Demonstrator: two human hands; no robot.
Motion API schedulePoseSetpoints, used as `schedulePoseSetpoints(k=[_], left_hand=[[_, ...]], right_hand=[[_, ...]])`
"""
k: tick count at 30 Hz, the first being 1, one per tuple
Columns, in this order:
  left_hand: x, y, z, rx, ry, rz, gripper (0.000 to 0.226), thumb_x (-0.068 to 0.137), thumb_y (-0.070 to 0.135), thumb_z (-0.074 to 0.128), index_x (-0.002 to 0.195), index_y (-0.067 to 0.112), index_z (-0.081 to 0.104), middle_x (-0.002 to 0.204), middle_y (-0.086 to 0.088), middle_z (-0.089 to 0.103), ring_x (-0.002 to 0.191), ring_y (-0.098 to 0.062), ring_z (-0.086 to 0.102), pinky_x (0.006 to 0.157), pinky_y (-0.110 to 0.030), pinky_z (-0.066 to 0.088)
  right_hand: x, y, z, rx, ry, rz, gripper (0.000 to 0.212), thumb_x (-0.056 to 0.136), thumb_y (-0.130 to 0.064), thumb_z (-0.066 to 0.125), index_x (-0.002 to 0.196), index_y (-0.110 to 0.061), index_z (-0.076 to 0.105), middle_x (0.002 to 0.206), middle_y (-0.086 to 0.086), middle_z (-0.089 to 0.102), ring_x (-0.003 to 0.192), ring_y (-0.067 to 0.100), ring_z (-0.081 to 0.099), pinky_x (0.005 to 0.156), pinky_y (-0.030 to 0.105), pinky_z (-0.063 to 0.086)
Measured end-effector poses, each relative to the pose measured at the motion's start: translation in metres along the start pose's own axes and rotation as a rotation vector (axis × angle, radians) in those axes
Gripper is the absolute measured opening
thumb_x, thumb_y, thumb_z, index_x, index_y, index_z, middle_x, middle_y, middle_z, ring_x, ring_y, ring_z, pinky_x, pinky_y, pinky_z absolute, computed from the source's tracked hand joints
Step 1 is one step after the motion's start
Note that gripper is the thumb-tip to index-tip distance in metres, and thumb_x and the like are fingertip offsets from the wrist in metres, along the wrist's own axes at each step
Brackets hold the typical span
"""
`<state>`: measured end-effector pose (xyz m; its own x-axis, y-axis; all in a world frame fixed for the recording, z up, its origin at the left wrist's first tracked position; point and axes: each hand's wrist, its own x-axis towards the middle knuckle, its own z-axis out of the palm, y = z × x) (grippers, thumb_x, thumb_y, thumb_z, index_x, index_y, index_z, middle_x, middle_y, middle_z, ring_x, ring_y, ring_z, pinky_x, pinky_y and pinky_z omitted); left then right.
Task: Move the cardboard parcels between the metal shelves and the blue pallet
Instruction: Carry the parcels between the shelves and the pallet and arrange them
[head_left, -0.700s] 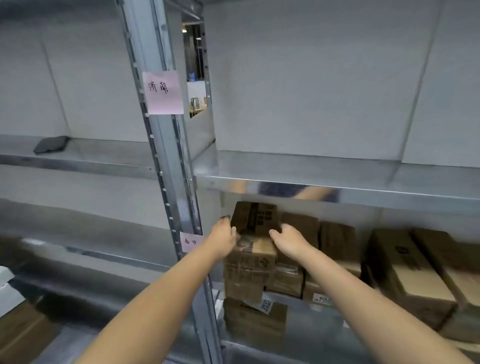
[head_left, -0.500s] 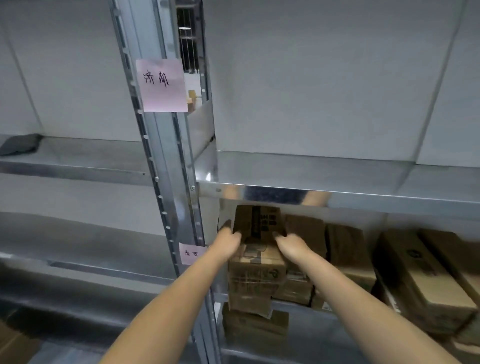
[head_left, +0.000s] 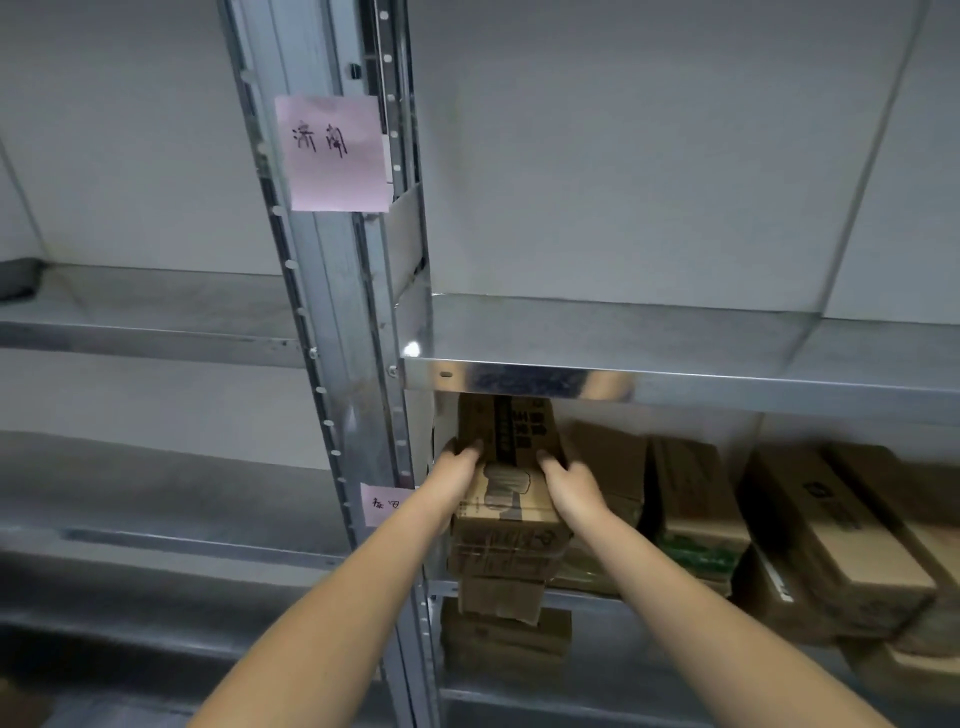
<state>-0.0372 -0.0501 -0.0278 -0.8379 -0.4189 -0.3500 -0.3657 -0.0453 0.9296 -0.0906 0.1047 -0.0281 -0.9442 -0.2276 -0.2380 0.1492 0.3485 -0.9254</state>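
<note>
Left hand (head_left: 457, 467) and right hand (head_left: 569, 483): fingers clamped on top cardboard parcel (head_left: 511, 467). Risk: parcel snags upper shelf edge (head_left: 675, 382); stack beneath (head_left: 501, 561) may topple.

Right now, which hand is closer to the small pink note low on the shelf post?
Left. The left hand grips the parcel's left side, just right of the small pink note. The right hand grips the parcel's far side, farther from it.
</note>
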Motion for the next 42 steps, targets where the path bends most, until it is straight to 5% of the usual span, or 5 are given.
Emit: schedulePoseSetpoints(k=[7,25,33,38,42], left_hand=[[-0.071,0.004,-0.002,-0.029,0.029,0.063,0.047,0.101,0.043,0.044,0.14,0.017,0.047,0.121,-0.008,0.066,0.107,-0.026,0.065,0.099,-0.046,0.051],[-0.343,-0.072,0.096,0.003,0.169,0.268,0.048,0.1,0.042,0.049,0.145,0.027,0.042,0.14,0.005,0.057,0.122,-0.015,0.057,0.108,-0.039,0.042],[-0.399,-0.067,0.098,0.013,0.156,0.377,0.051,0.098,0.045,0.053,0.144,0.024,0.045,0.139,0.004,0.057,0.122,-0.016,0.057,0.103,-0.039,0.047],[-0.409,-0.061,0.087,0.017,0.155,0.43,0.066,0.095,0.049,0.056,0.152,0.026,0.031,0.15,0.006,0.047,0.126,-0.012,0.054,0.095,-0.027,0.047],[-0.412,-0.066,0.074,-0.113,0.176,0.348,0.085,0.092,0.051,0.06,0.157,0.036,0.007,0.156,-0.005,0.037,0.133,-0.027,0.05,0.111,-0.047,0.04]], right_hand=[[-0.063,-0.014,-0.018,0.078,-0.079,-0.123,0.048,0.099,-0.041,0.042,0.143,-0.021,0.039,0.139,0.0,0.051,0.112,0.014,0.055,0.091,0.031,0.044],[-0.282,0.077,-0.138,0.363,-0.212,0.077,0.051,0.102,-0.049,0.026,0.125,-0.019,0.06,0.12,0.008,0.067,0.11,0.028,0.062,0.101,0.048,0.046],[-0.331,0.081,-0.163,0.577,-0.29,0.104,0.045,0.099,-0.053,0.035,0.108,-0.025,0.069,0.094,0.004,0.076,0.09,0.025,0.071,0.06,0.037,0.059],[-0.338,0.073,-0.166,0.521,-0.201,-0.071,0.032,0.099,-0.041,0.045,0.128,-0.032,0.055,0.114,0.003,0.07,0.107,0.024,0.066,0.091,0.05,0.054],[-0.346,0.074,-0.162,0.242,-0.266,0.064,0.077,0.083,-0.076,0.036,0.133,-0.02,0.054,0.133,0.009,0.058,0.127,0.031,0.05,0.11,0.051,0.036]])
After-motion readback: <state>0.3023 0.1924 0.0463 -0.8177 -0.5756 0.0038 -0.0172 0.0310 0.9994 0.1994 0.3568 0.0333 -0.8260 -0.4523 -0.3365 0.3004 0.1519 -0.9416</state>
